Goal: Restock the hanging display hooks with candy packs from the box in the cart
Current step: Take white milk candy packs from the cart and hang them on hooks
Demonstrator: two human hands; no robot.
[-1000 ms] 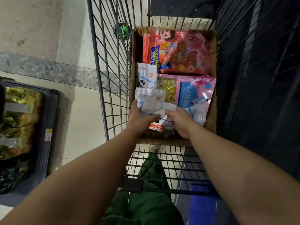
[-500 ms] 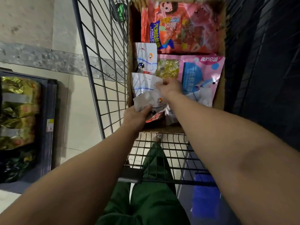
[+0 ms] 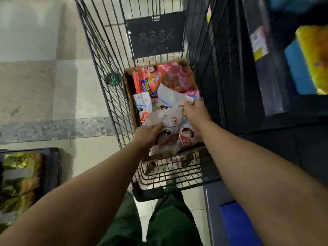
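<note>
A cardboard box [image 3: 128, 89] sits in the wire cart [image 3: 99, 55] and holds candy packs. My left hand [image 3: 148, 134] grips a bunch of white candy packs [image 3: 168, 134] by their top edges, lifted above the box's near end. My right hand [image 3: 195, 110] pinches another white pack [image 3: 169, 96] and holds it up over the box. One more white pack [image 3: 142, 102] stands at the box's left wall. Orange-red packs [image 3: 154, 79] fill the far end. A pink pack [image 3: 193, 94] peeks out behind my right hand.
Dark shelving [image 3: 257, 68] stands close on the right with yellow and blue goods [image 3: 308, 57]. At lower left a dark bin holds gold-wrapped packs [image 3: 19, 178]. A black panel [image 3: 156, 36] hangs on the cart's far end. Tiled floor [image 3: 35, 68] lies left.
Both hands rose out of the box with white packs. My right hand picked up a further white pack and lifted it. The view tilted up, showing more of the cart and shelves.
</note>
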